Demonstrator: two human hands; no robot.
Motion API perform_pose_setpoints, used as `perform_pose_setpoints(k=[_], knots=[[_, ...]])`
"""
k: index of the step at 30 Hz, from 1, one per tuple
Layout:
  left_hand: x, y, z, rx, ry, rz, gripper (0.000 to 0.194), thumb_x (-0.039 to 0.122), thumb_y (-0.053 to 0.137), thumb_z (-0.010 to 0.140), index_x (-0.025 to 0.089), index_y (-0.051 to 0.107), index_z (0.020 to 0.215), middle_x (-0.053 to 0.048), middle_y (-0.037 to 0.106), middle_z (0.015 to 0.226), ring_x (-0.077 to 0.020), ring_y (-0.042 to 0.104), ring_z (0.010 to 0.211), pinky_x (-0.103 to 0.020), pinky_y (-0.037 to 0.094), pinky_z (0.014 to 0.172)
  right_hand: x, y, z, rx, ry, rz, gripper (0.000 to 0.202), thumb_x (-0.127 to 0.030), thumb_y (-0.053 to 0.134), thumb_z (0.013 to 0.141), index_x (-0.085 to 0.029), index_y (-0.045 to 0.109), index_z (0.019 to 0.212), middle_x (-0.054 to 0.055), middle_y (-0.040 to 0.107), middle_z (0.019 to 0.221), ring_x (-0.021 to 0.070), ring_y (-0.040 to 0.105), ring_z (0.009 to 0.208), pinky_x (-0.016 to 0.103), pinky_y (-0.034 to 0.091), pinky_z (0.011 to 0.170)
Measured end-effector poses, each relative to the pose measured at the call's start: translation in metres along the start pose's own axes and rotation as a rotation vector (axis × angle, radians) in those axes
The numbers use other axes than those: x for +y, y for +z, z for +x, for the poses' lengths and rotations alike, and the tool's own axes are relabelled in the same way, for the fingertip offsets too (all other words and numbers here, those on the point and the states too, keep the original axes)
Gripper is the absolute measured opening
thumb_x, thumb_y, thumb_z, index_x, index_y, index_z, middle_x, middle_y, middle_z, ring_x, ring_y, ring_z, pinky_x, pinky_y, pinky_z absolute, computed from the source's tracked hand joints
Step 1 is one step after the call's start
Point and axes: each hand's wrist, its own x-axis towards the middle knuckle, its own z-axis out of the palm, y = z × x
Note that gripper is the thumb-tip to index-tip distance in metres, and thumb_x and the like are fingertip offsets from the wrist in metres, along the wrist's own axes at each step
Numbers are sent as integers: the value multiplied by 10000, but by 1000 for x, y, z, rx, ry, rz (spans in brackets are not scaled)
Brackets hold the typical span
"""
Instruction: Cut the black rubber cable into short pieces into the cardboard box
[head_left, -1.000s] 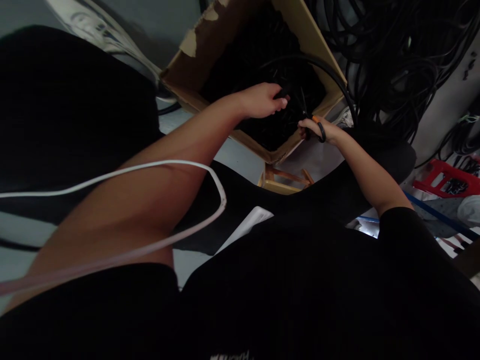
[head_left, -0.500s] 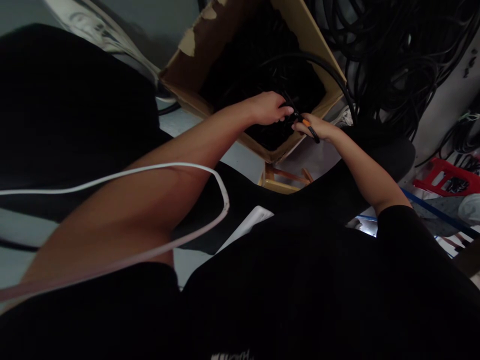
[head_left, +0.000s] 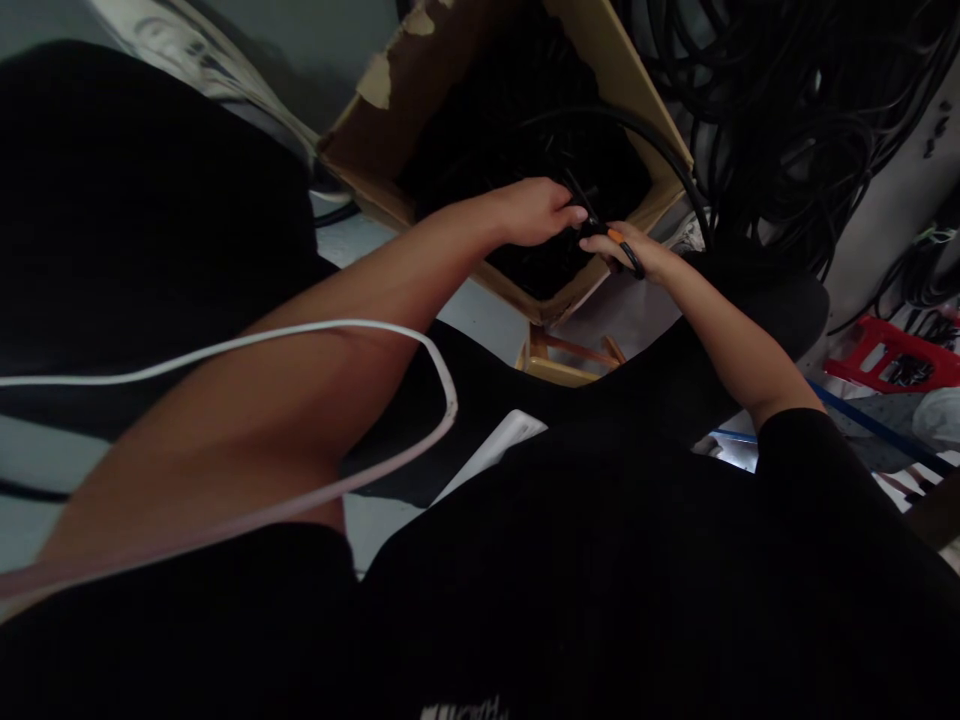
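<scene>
My left hand (head_left: 541, 212) is closed over the cardboard box (head_left: 651, 75), pinching a black length of rubber tube (head_left: 576, 187) that looks dark and thin. Close beside it on the right, my right hand (head_left: 628, 246) is wrapped round a hand cutter (head_left: 616, 238) with black and orange handles. The cutter's front end lies near my left fingertips, against the tube; its blades are too dark to make out. Below both hands, the box holds a heap of small black pieces (head_left: 544, 275). A thicker black hose (head_left: 637, 122) arcs over the box's right side.
Coils of black hose (head_left: 787, 130) hang at the upper right. A red plastic tray (head_left: 892, 355) with black pieces sits at the right. Wooden stool parts (head_left: 559, 372) show under the box. A white cable (head_left: 352, 325) loops across the view before my left arm.
My left hand has shifted slightly up. The cutter in my right hand has turned a little and its handle now sits slightly higher. The box has stayed put.
</scene>
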Motion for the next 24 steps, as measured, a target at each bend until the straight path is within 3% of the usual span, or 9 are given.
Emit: perform_pose_setpoints(k=[5, 9, 11, 14, 18, 21, 24], knots=[[5, -4, -4, 37, -86, -35, 368, 510, 622, 1298, 242, 855, 1198, 2, 663, 784, -255, 727, 1044, -380, 522, 998, 0, -3, -2, 15, 47, 94, 834, -789, 1110, 1012, -327, 426, 897, -121, 328, 649, 133, 318, 573, 269, 353, 477], [-1, -6, -3, 123, -86, -96, 372, 516, 789, 1201, 262, 824, 1469, 31, 758, 863, -259, 759, 1218, -378, 529, 1104, 0, -7, -5, 24, 75, 114, 842, -848, 1113, 982, -332, 451, 916, -126, 342, 629, 133, 316, 563, 274, 373, 455], [-4, -7, -3, 117, -79, -134, 462, 445, 823, 1160, 248, 777, 1575, 23, 822, 961, -259, 775, 1172, -399, 550, 1089, 0, -9, -7, 52, 86, 96, 816, -844, 1093, 1013, -330, 466, 921, -128, 354, 615, 128, 317, 557, 266, 372, 448], [-7, -9, -6, 28, -104, -228, 436, 404, 826, 1142, 257, 771, 1548, 2, 880, 1031, -256, 786, 1044, -444, 582, 1055, 1, -11, -9, 102, 116, 45, 757, -782, 1048, 1103, -312, 488, 908, -124, 382, 585, 110, 342, 550, 233, 383, 464], [-6, -15, -10, 18, -126, -207, 320, 477, 831, 1138, 281, 824, 1390, -6, 914, 1055, -271, 813, 1078, -468, 584, 1108, 6, -14, -11, 103, 143, 34, 739, -807, 1079, 1052, -318, 540, 922, -120, 387, 550, 141, 397, 530, 264, 449, 448], [-3, -18, -12, 28, -137, -171, 366, 517, 772, 1169, 270, 828, 1434, -10, 948, 1111, -271, 816, 1117, -450, 569, 1118, 10, -13, -10, 122, 124, 35, 725, -821, 1085, 1031, -309, 583, 926, -88, 472, 554, 160, 474, 531, 280, 496, 462], [-1, -21, -15, 36, -144, -188, 471, 603, 722, 1221, 247, 783, 1524, 18, 927, 1034, -257, 768, 1122, -434, 531, 1110, 11, -10, -8, 138, 109, 60, 677, -739, 1131, 1004, -294, 625, 948, -42, 617, 639, 188, 614, 609, 290, 578, 536]])
